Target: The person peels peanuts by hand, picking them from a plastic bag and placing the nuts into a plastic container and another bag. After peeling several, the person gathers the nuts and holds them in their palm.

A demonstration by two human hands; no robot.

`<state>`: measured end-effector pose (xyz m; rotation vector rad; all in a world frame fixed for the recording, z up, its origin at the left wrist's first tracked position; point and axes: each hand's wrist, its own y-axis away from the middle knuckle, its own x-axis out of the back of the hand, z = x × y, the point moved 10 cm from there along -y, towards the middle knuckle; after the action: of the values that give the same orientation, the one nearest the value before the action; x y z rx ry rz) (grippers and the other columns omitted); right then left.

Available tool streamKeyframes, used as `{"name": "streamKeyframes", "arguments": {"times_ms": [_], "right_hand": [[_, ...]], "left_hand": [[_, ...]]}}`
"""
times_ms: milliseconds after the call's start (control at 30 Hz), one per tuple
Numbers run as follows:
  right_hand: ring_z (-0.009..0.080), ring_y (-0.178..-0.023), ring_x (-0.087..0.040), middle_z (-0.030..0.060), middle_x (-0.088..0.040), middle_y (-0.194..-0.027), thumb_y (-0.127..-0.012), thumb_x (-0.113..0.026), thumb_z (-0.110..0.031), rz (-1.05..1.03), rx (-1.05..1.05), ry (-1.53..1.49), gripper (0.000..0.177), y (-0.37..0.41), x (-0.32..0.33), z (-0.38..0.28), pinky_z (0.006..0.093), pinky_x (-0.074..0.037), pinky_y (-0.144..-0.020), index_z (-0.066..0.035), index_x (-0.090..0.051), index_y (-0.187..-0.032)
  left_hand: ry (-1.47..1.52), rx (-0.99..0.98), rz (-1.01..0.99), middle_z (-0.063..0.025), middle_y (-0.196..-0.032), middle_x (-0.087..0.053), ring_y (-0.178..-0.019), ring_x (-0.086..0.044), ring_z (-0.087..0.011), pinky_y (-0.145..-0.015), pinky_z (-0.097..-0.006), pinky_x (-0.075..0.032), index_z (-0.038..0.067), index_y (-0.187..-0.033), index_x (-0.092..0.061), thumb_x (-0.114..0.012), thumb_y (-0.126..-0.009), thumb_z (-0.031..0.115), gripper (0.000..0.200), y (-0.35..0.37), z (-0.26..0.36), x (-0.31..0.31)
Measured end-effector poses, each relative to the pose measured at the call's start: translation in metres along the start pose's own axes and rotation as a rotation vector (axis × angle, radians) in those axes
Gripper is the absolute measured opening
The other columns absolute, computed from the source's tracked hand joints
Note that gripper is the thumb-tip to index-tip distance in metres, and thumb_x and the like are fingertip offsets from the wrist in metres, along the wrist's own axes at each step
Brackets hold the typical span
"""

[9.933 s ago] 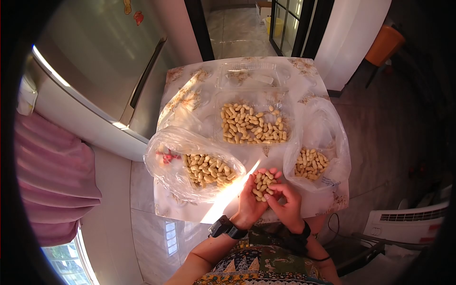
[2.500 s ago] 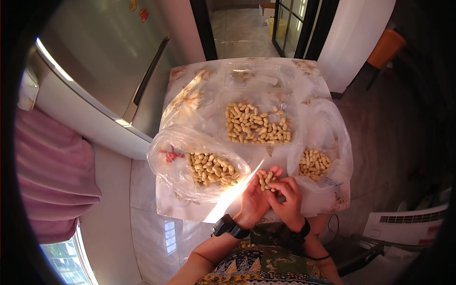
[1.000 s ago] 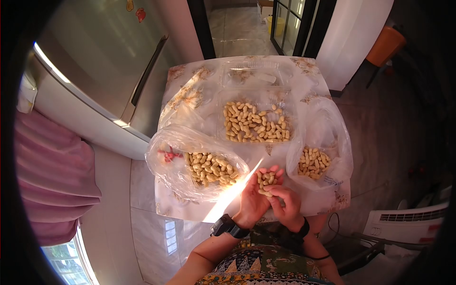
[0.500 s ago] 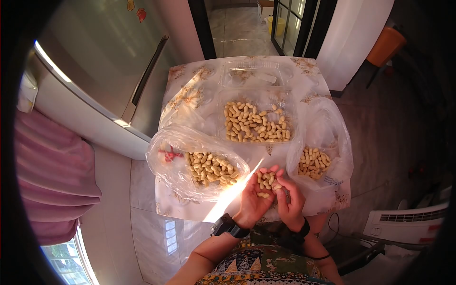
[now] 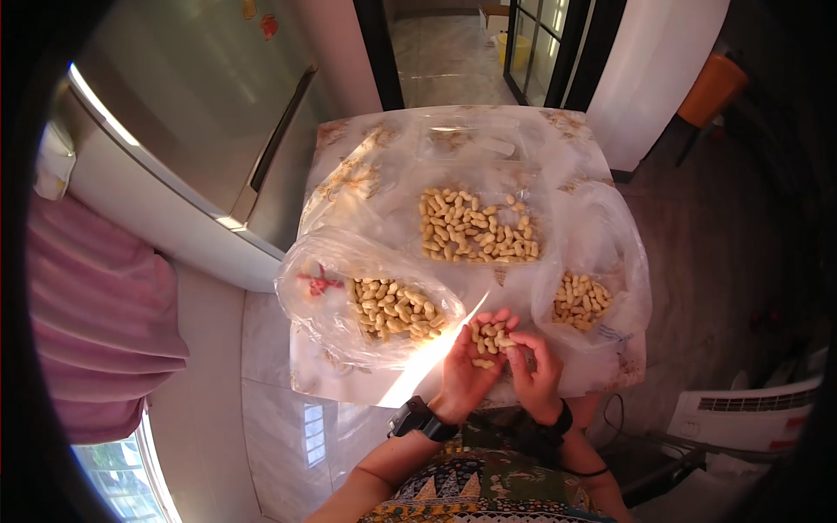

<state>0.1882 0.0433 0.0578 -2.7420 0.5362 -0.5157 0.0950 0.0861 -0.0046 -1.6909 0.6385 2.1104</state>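
Note:
Cupped palm up near the table's front edge, my left hand (image 5: 466, 379) holds several unshelled peanuts (image 5: 490, 338). My right hand (image 5: 537, 376) is against it, its thumb and fingers pinched on a peanut (image 5: 506, 344) at the pile's right side. To the left lies a clear plastic bag (image 5: 324, 253) with many peanuts (image 5: 392, 307) in its mouth. A second plastic bag (image 5: 621, 235) on the right holds a smaller heap of peanuts (image 5: 581, 300). Behind my hands, a clear plastic box (image 5: 488, 181) with its lid folded back contains more peanuts (image 5: 471, 228).
The table (image 5: 575, 370) has a flowered cover, with a bright sunlight streak at its front. A fridge (image 5: 209, 113) stands close on the left, beside a pink curtain (image 5: 100, 314). An orange stool (image 5: 713, 89) is at the far right, and a white appliance (image 5: 741, 410) stands lower right.
The whole view has shifted slightly, so the table appears a little further right. Both hands keep nearly the same pose around the peanuts.

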Motion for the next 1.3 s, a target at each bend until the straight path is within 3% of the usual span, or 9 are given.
{"name": "streamKeyframes", "arguments": {"times_ms": [200,400,533,600,667,733,833,1100,1300], "right_hand": [[0.0222,-0.077,-0.066,0.0131,-0.069,-0.094,-0.087,-0.071,-0.004,-0.006,0.071,0.056,0.017,-0.005,0.001,-0.015,0.0319,-0.053,-0.07,-0.003,-0.064,-0.103],[0.0221,-0.075,-0.066,0.0122,-0.069,-0.094,-0.085,-0.07,-0.002,0.017,0.129,0.051,0.017,-0.01,0.002,-0.028,0.0313,-0.053,-0.069,-0.003,-0.065,-0.102],[0.023,-0.072,-0.066,0.0102,-0.07,-0.092,-0.082,-0.071,0.0,-0.024,0.26,0.034,0.021,-0.029,-0.017,-0.073,0.0323,-0.053,-0.066,-0.004,-0.066,-0.102],[0.0214,-0.081,-0.068,0.0117,-0.069,-0.095,-0.082,-0.071,0.002,-0.144,0.293,0.058,0.023,-0.039,-0.036,-0.087,0.0303,-0.053,-0.071,-0.001,-0.066,-0.104],[0.0216,-0.081,-0.068,0.0121,-0.069,-0.096,-0.081,-0.071,0.003,-0.166,0.248,0.041,0.024,-0.05,-0.045,-0.092,0.0308,-0.054,-0.07,-0.002,-0.066,-0.104],[0.0253,-0.072,-0.065,0.0105,-0.069,-0.094,-0.08,-0.072,0.0,-0.089,0.312,0.015,0.024,-0.052,-0.037,-0.091,0.0331,-0.051,-0.063,-0.004,-0.066,-0.102],[0.0242,-0.075,-0.066,0.0106,-0.068,-0.093,-0.081,-0.072,0.001,-0.042,0.237,0.04,0.02,-0.035,-0.019,-0.066,0.0323,-0.052,-0.064,-0.003,-0.066,-0.1],[0.0186,-0.075,-0.065,0.0099,-0.066,-0.092,-0.08,-0.074,0.0,-0.061,0.086,0.088,0.023,0.0,0.004,-0.018,0.0286,-0.052,-0.068,-0.003,-0.066,-0.101],[0.0223,-0.081,-0.065,0.01,-0.065,-0.094,-0.08,-0.074,-0.002,-0.122,0.066,0.136,0.027,-0.007,-0.008,-0.024,0.0307,-0.054,-0.067,-0.005,-0.068,-0.106]], "left_hand": [[0.155,0.017,-0.119,-0.012,-0.139,-0.055,-0.135,-0.045,-0.0294,-0.114,-0.0442,-0.034,0.008,-0.122,-0.056,-0.04,-0.106,0.034,0.034,-0.004,-0.004,-0.003],[0.148,0.032,-0.066,-0.0126,-0.136,-0.056,-0.135,-0.045,-0.0296,-0.115,-0.044,-0.033,0.008,-0.111,-0.056,-0.04,-0.106,0.033,0.03,-0.002,-0.004,-0.001],[0.129,-0.002,-0.04,-0.0145,-0.135,-0.056,-0.135,-0.045,-0.0294,-0.115,-0.0435,-0.033,0.006,-0.108,-0.055,-0.04,-0.106,0.029,0.028,-0.004,-0.006,0.01],[0.111,-0.016,-0.116,-0.0154,-0.134,-0.055,-0.134,-0.046,-0.0292,-0.115,-0.0433,-0.034,0.004,-0.113,-0.055,-0.04,-0.105,0.026,0.028,0.0,-0.005,0.002],[-0.043,-0.019,-0.001,-0.0136,-0.134,-0.054,-0.134,-0.044,-0.0308,-0.116,-0.0432,-0.031,0.002,-0.124,-0.054,-0.035,-0.106,0.03,0.039,0.002,-0.001,0.003],[0.006,-0.029,-0.025,-0.0129,-0.134,-0.055,-0.132,-0.048,-0.0285,-0.114,-0.0428,-0.035,0.004,-0.126,-0.052,-0.04,-0.105,0.024,0.032,-0.001,0.001,0.016],[0.174,0.03,-0.037,-0.0132,-0.136,-0.056,-0.132,-0.049,-0.0284,-0.114,-0.0432,-0.035,0.009,-0.123,-0.055,-0.042,-0.105,0.026,0.028,0.001,-0.001,0.008],[0.142,0.028,-0.044,-0.0127,-0.143,-0.051,-0.139,-0.041,-0.0299,-0.116,-0.0454,-0.031,0.009,-0.12,-0.057,-0.038,-0.106,0.029,0.031,-0.004,-0.003,0.001],[0.126,0.039,-0.019,-0.0131,-0.146,-0.048,-0.141,-0.037,-0.0298,-0.118,-0.0453,-0.028,0.009,-0.124,-0.055,-0.035,-0.107,0.031,0.034,-0.001,-0.001,-0.007]]}}
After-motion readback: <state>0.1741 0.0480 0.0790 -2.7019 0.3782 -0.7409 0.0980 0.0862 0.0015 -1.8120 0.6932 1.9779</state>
